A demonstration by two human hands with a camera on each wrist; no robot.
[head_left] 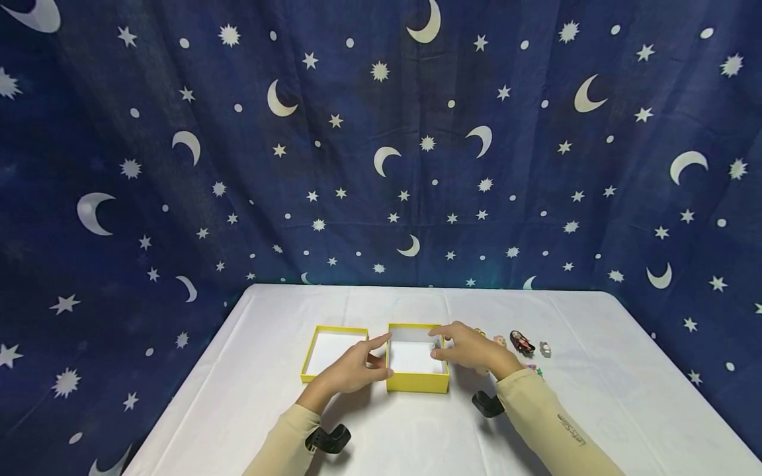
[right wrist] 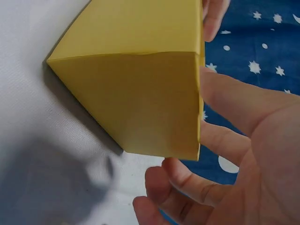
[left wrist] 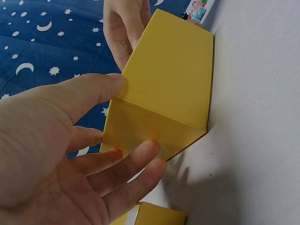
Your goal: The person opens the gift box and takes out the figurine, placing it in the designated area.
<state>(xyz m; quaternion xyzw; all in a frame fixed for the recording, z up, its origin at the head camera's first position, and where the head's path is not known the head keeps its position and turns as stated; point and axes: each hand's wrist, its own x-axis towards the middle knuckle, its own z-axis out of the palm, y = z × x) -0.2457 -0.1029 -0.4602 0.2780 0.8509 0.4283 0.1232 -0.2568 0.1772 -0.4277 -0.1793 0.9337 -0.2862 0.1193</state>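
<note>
An open yellow box with a white inside stands on the table. My left hand is at its left side; in the left wrist view the thumb touches a top corner and the fingers rest against the yellow wall. Over the box's right edge reaches my right hand, thumb and forefinger inside the rim. Between those two fingertips is a small grey object, partly hidden; its kind is unclear. In the right wrist view the box wall hides the fingertips, and the other fingers stay outside, loosely bent.
Left of the box lies a shallow yellow lid, white inside up. To the right are a dark-haired doll figure, a small grey figurine and several other little toys, partly behind my right hand. A blue moon-and-star curtain hangs behind.
</note>
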